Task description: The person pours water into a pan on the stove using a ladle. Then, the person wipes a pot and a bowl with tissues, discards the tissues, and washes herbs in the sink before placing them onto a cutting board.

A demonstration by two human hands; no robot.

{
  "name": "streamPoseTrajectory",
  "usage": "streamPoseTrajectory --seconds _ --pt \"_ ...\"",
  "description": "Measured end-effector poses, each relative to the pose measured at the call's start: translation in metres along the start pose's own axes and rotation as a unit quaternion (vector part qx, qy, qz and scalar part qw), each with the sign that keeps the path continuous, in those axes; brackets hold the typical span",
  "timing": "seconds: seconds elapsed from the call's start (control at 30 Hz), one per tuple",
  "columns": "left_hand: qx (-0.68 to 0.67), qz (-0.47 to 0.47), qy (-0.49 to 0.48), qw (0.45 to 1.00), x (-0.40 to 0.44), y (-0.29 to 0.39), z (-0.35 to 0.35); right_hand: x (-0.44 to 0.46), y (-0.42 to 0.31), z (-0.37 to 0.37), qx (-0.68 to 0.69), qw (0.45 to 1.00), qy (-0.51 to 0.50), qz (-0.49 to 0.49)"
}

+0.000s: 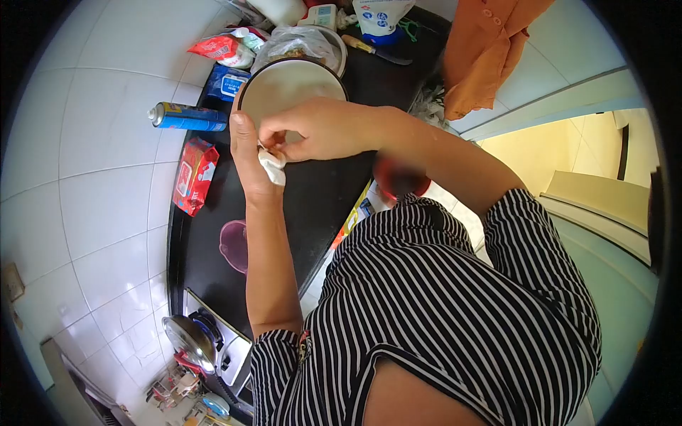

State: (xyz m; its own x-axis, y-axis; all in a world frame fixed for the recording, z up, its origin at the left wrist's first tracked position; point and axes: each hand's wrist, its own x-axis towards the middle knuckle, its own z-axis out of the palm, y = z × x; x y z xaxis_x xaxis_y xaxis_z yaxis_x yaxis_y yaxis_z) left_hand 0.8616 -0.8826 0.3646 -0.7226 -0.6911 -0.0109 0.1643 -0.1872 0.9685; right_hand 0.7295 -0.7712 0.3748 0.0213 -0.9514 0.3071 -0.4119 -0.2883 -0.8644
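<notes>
At the near edge of the white basin (291,84), the right hand (310,131) bends inward with thumb and fingertips drawn together, apparently pinching a crumpled white piece (272,169), perhaps cloth or tissue, which hangs just outside the basin. The left hand (245,145) stands at the basin's left side, thumb raised; whether its hidden fingers grip anything cannot be told. The handling looks under way, since the white piece is not yet put down, but how much is done or left cannot be told. A purple bowl (233,246) sits nearer than the basin.
</notes>
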Motion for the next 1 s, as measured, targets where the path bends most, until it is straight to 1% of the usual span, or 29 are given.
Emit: streamPoseTrajectory --seconds 0.03,0.07,0.1,0.17,0.23,0.27,0.3,0.33,0.37,0.4,0.43,0.5,0.53,0.57,0.63,0.67,0.7,0.73,0.77,0.83,0.87,0.9,0.93,0.97,1.0 --pt "0.007 -0.022 -0.004 1.000 -0.003 0.004 0.001 -0.005 -0.001 0.001 0.002 1.000 -0.001 -0.001" --pt "0.008 -0.002 0.012 1.000 -0.001 0.002 0.002 -0.010 0.000 0.000 -0.046 0.999 -0.026 -0.003" --pt "0.005 -0.001 0.012 1.000 0.000 0.002 0.003 -0.016 0.000 -0.003 -0.096 0.994 -0.051 -0.004" --pt "0.016 0.033 0.012 0.999 0.002 0.007 0.004 -0.026 0.003 -0.009 -0.118 0.992 -0.041 -0.015" --pt "0.030 0.031 0.020 0.999 0.001 0.011 0.002 -0.033 -0.001 -0.023 -0.256 0.964 -0.066 0.008" --pt "0.049 0.039 0.009 0.998 0.001 0.012 0.002 -0.035 0.000 -0.027 -0.313 0.947 -0.066 0.003" --pt "0.069 0.046 -0.002 0.997 0.002 0.013 0.001 -0.037 0.000 -0.033 -0.313 0.947 -0.068 0.003" --pt "0.068 0.046 -0.002 0.997 0.001 0.015 -0.001 -0.037 0.001 -0.038 -0.371 0.927 -0.052 -0.019" --pt "0.066 0.021 -0.002 0.998 0.000 0.016 -0.002 -0.037 0.004 -0.044 -0.428 0.902 -0.035 -0.041" --pt "0.065 -0.004 -0.004 0.998 0.000 0.017 -0.004 -0.035 0.013 -0.050 -0.480 0.870 0.005 -0.114" --pt "0.064 -0.005 -0.006 0.998 0.000 0.017 -0.005 -0.030 0.016 -0.056 -0.481 0.869 0.005 -0.113" --pt "0.070 -0.049 -0.045 0.995 0.001 0.017 -0.007 -0.015 0.015 -0.065 -0.557 0.820 0.017 -0.130" --pt "0.071 -0.049 -0.047 0.995 0.000 0.017 -0.004 -0.007 0.016 -0.069 -0.547 0.815 0.042 -0.184" --pt "0.075 -0.061 -0.034 0.995 -0.002 0.016 0.001 -0.002 0.016 -0.067 -0.548 0.815 0.043 -0.184" --pt "0.080 -0.074 -0.022 0.994 -0.004 0.016 0.009 0.003 0.020 -0.060 -0.581 0.780 0.034 -0.228" --pt "0.086 -0.048 -0.030 0.995 -0.004 0.016 0.011 0.000 0.021 -0.052 -0.581 0.780 0.034 -0.228" --pt "0.093 -0.023 -0.036 0.995 -0.004 0.016 0.012 -0.006 0.019 -0.038 -0.595 0.791 -0.008 -0.141" --pt "0.092 -0.024 -0.035 0.995 -0.002 0.015 0.013 -0.010 0.019 -0.028 -0.603 0.794 -0.051 -0.052" --pt "0.082 -0.018 -0.025 0.996 0.000 0.013 0.012 -0.010 0.021 -0.022 -0.602 0.795 -0.052 -0.052" --pt "0.072 -0.012 -0.017 0.997 0.001 0.010 0.012 -0.005 0.022 -0.012 -0.446 0.889 -0.099 -0.042" --pt "0.052 -0.023 -0.006 0.998 0.001 0.008 0.011 0.001 0.021 -0.005 -0.384 0.919 -0.085 -0.036" --pt "0.032 -0.035 0.006 0.999 0.000 0.005 0.010 0.009 0.029 0.005 -0.384 0.919 -0.084 -0.035" --pt "0.033 -0.036 0.005 0.999 0.000 0.001 0.010 0.017 0.036 0.018 -0.392 0.916 0.061 -0.052" --pt "0.031 -0.029 0.021 0.999 0.000 -0.003 0.009 0.022 0.044 0.025 -0.392 0.894 0.207 -0.069" --pt "0.029 -0.022 0.039 0.999 0.002 -0.005 0.008 0.025 0.041 0.021 -0.409 0.885 0.217 -0.055"
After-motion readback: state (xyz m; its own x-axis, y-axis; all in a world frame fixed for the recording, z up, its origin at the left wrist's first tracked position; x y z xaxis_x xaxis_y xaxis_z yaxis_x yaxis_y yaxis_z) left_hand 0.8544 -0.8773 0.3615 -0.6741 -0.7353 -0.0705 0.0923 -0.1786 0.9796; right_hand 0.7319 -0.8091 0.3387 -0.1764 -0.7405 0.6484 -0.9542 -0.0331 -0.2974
